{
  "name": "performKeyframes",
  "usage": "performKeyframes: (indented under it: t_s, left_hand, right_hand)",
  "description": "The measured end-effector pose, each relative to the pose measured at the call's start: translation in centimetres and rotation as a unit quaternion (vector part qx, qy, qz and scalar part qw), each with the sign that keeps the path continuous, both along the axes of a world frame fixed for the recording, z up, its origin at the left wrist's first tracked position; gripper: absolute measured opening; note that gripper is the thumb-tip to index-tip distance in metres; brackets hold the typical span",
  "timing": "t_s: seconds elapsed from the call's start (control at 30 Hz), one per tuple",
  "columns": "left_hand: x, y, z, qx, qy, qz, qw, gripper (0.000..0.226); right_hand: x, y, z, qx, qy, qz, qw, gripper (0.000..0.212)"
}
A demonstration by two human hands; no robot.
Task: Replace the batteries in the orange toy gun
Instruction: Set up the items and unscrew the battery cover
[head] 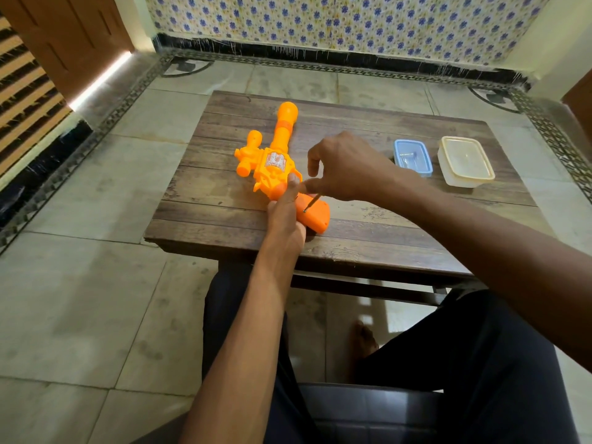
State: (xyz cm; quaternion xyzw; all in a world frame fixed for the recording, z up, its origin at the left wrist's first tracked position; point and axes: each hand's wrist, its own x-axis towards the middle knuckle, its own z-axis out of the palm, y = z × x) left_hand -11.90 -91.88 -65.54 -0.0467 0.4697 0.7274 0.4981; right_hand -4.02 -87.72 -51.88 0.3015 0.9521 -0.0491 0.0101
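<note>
No readable writing or brand anywhere; the orange toy gun [278,161] lies flat at centre frame on the wooden table [368,248], barrel toward the top. The left hand [286,216] is clamped around the gun's grip, and the right hand [347,169] just right of it pinches a thin screwdriver [311,203] with its tip on the grip. Right of centre sit a blue-lidded container [412,157] and a cream container [466,161].

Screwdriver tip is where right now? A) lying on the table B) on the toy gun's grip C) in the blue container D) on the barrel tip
B: the right hand holds the screwdriver with its tip against the orange toy gun's grip, which the left hand steadies.
</note>
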Motion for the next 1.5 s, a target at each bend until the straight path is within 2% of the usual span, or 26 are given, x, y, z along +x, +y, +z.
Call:
performKeyframes:
  t_s: [0.07,0.2,0.33,0.5,0.6,0.77,0.87,1.0,1.1,1.27,1.5]
  left_hand:
    - [-0.03,0.02,-0.17,-0.002,0.008,-0.003,1.000,0.054]
    - [-0.05,0.04,-0.23,-0.005,0.007,0.002,1.000,0.062]
    - [-0.09,0.11,-0.38,0.003,0.009,0.004,1.000,0.062]
    - [-0.12,0.32,-0.37,-0.015,0.013,0.011,1.000,0.066]
    - [-0.13,0.40,-0.59,-0.010,0.013,0.003,1.000,0.066]
    - [-0.22,0.49,-0.82,-0.026,0.010,0.000,1.000,0.062]
    - [-0.24,0.43,-0.59,-0.018,0.008,0.008,1.000,0.064]
    - [-0.11,0.40,-0.51,-0.017,-0.002,0.011,1.000,0.054]
    - [-0.11,0.40,-0.52,0.007,0.007,0.008,1.000,0.061]
    - [-0.01,0.37,-0.51,-0.016,0.004,0.010,1.000,0.068]
    - [-0.06,0.04,-0.17,-0.006,0.002,0.013,1.000,0.061]
  right_hand:
    - [-0.14,-0.06,0.04,0.003,-0.010,-0.006,1.000,0.041]
    - [-0.44,-0.09,0.37,-0.002,-0.002,0.005,1.000,0.033]
    - [-0.45,-0.21,0.50,-0.025,-0.008,0.014,1.000,0.042]
    - [-0.33,-0.35,0.43,-0.025,0.023,0.002,0.999,0.037]
    - [-0.44,-0.35,0.56,-0.024,0.018,0.011,1.000,0.028]
    - [-0.68,-0.36,0.43,-0.037,-0.014,0.049,0.998,0.042]
    - [-0.58,-0.12,0.45,-0.036,-0.007,0.033,0.999,0.039]
    - [-0.36,-0.20,0.38,-0.023,0.007,0.006,1.000,0.033]
    - [-0.28,-0.30,0.42,-0.016,0.003,0.015,1.000,0.030]
    - [-0.35,-0.04,0.22,-0.039,-0.006,0.038,0.998,0.042]
    - [-0.28,0.43,-0.16,-0.015,-0.005,0.013,1.000,0.033]
